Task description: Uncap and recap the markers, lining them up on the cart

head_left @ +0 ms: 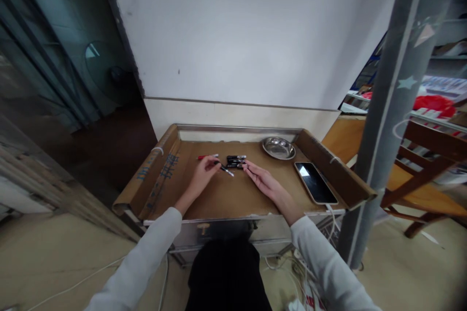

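A slim marker point(228, 170) is in the person's left hand point(206, 172), slanting above the cardboard, its dark end at the fingers and its pale end pointing to about four o'clock, taking twelve as straight away from the person. Thumb and fingertips are closed together on it in a light pinch. Just beyond it lies a small row of black markers point(236, 159), side by side and close together. The right hand point(264, 181) is at four o'clock from that row, fingers extended and nearly together, with the fingertips at the row's right-hand ends; I cannot tell whether they grip a marker or only rest against it. At nine o'clock from the row a red-and-white marker point(202, 157) lies near the left hand, partly behind it. Further out, between two and three o'clock, stands a shallow steel dish point(278, 148), and between three and four a phone point(315, 183) lies face up with a white cable point(331, 214) at its near end. All of this is on a cardboard lining point(215, 199) with raised sides. Past the far edge, at twelve, rises a white panel point(248, 34); out at three are a grey pillar point(383, 107) and a wooden chair point(419, 194)
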### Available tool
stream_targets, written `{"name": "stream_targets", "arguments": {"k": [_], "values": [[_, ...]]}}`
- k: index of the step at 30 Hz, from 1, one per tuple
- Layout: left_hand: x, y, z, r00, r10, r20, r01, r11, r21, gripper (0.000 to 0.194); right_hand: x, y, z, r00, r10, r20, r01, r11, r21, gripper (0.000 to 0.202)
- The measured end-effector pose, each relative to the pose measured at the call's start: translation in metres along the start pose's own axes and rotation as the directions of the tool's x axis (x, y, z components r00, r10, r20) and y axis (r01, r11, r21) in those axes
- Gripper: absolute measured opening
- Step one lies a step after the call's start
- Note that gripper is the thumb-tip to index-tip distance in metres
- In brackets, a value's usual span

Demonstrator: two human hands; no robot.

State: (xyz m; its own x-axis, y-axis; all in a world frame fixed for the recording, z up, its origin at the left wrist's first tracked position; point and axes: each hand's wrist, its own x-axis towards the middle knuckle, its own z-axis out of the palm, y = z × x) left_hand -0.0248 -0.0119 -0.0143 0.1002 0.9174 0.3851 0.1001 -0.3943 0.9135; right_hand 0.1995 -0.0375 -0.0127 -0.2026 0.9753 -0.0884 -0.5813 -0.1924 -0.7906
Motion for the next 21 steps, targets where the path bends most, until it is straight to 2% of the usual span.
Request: {"name": "stream_targets", "arguments": {"k": [2, 4, 6, 8, 11, 14, 17, 21], "values": [[-0.007, -0.002, 0.004, 0.984, -0.015, 0.179, -0.008, 0.992, 0.129, 0.02, -0.004, -0.001, -0.002, 0.991, -0.134, -0.031, 0.126, 0.974, -0.188, 0.033], [-0.01, -0.001, 0.011, 0.964, -0.013, 0.264, -0.062, 0.96, 0.274, 0.014, -0.006, -0.001, 0.0, 0.958, -0.286, -0.013, 0.254, 0.869, -0.425, 0.03], [-0.009, 0.0, 0.019, 0.963, 0.029, 0.266, -0.137, 0.908, 0.396, 0.011, -0.007, 0.0, 0.004, 0.915, -0.391, 0.101, 0.36, 0.676, -0.643, 0.023], [-0.004, -0.001, 0.027, 0.966, 0.089, 0.242, -0.199, 0.855, 0.479, 0.008, -0.007, 0.003, 0.008, 0.883, -0.393, 0.257, 0.427, 0.445, -0.787, 0.019], [0.007, -0.009, 0.034, 0.966, 0.146, 0.212, -0.239, 0.816, 0.527, 0.011, -0.004, 0.007, 0.01, 0.85, -0.318, 0.42, 0.477, 0.124, -0.87, 0.026], [0.011, -0.018, 0.035, 0.969, 0.163, 0.184, -0.237, 0.817, 0.525, 0.017, -0.004, 0.008, 0.005, 0.823, -0.308, 0.478, 0.468, -0.108, -0.877, 0.035], [0.009, -0.017, 0.031, 0.964, 0.177, 0.197, -0.255, 0.82, 0.512, 0.019, -0.007, 0.006, -0.005, 0.814, -0.365, 0.452, 0.389, -0.234, -0.891, 0.033], [0.001, -0.009, 0.028, 0.936, 0.203, 0.288, -0.326, 0.81, 0.487, 0.017, -0.01, 0.003, -0.011, 0.833, -0.371, 0.412, 0.308, -0.307, -0.9, 0.02]]}}
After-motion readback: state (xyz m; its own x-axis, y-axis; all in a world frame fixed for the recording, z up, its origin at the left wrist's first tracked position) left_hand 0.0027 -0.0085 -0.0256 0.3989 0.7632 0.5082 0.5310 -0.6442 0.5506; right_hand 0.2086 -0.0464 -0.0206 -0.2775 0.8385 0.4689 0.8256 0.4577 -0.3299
